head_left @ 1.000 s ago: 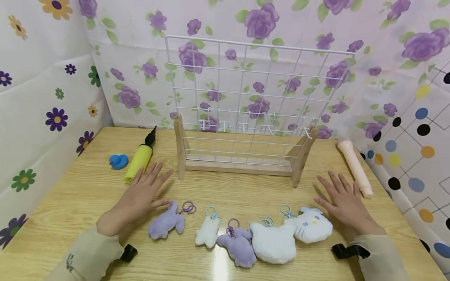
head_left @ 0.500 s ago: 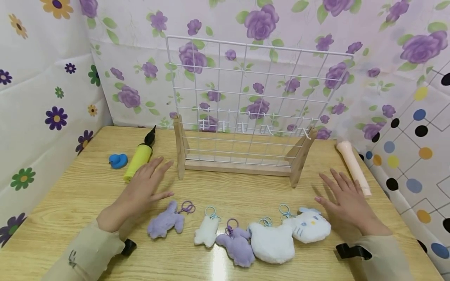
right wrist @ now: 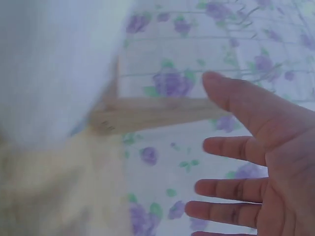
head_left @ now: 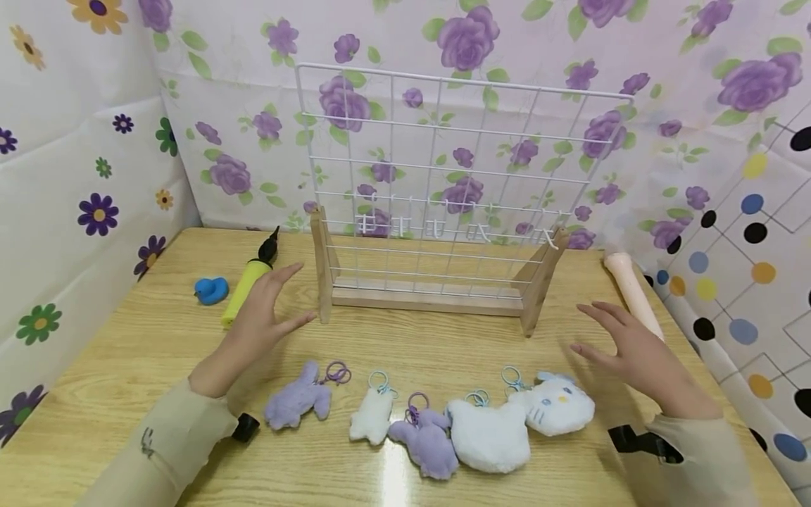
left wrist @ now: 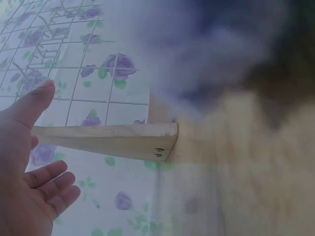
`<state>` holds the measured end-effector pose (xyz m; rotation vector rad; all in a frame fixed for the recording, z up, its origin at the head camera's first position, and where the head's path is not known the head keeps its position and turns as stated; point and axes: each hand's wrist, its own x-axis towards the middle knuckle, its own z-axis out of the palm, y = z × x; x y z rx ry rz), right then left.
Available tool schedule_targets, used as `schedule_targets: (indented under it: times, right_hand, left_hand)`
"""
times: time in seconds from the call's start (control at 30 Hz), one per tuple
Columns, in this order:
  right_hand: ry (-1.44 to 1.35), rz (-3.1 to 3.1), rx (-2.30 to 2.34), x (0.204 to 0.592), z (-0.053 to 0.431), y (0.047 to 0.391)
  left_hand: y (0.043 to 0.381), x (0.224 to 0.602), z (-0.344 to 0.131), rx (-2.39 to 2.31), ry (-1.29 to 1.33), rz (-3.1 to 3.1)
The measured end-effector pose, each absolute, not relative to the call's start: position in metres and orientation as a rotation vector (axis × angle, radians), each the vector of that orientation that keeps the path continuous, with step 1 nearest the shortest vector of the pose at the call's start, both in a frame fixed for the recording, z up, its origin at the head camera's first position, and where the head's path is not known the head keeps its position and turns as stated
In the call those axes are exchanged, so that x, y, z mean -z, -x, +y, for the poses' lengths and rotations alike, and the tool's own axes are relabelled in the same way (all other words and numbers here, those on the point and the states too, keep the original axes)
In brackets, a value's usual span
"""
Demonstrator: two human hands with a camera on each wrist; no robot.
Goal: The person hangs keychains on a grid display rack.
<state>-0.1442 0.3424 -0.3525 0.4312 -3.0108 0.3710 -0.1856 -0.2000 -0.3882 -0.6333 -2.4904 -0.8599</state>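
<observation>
My left hand is raised over the table by a yellow-green hand pump, thumb and fingers spread, holding nothing. On the right, my right hand hovers near a pale pink tube, also holding nothing. Between the hands lies a row of plush keychains: a purple one, a small white one, another purple one, a larger white one and a white cat-faced one. A blurred purple plush fills the left wrist view's top; blurred white plush crowds the right wrist view.
Behind the plushes stands a white wire grid rack on a wooden base, with several white hooks along it. A blue duck sits at the left. Patterned cloth hangs on the back and sides.
Both hands have lifted off the table and turned so the palms face inward. The left hand has shifted slightly up, and the plushes and rack stay in place.
</observation>
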Motion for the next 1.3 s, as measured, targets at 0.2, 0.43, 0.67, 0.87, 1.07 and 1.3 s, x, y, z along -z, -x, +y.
schedule_targets:
  times: [0.2,0.43,0.67,0.87,1.07,1.3]
  right_hand:
    - [-0.473,-3.019,-0.388,0.340,0.328,0.140]
    - [-0.617,-2.950,-0.359,0.342,0.306,0.140]
    - [-0.731,-2.992,-0.359,0.353,0.288,0.146]
    - [-0.736,-3.035,-0.389,0.362,0.282,0.148]
    - [-0.814,-3.035,-0.438,0.370,0.275,0.151]
    - [-0.842,-3.075,-0.536,0.381,0.270,0.154]
  left_hand:
    - [0.198,0.383,-0.194,1.221,0.555,-2.456]
    - [0.211,0.387,-0.194,1.517,0.484,-2.405]
    - [0.219,0.403,-0.196,1.690,0.401,-2.461]
    - [0.224,0.416,-0.186,1.709,0.345,-2.546]
    - [0.223,0.424,-0.182,1.628,0.314,-2.516]
    - [0.223,0.431,-0.181,1.516,0.332,-2.469]
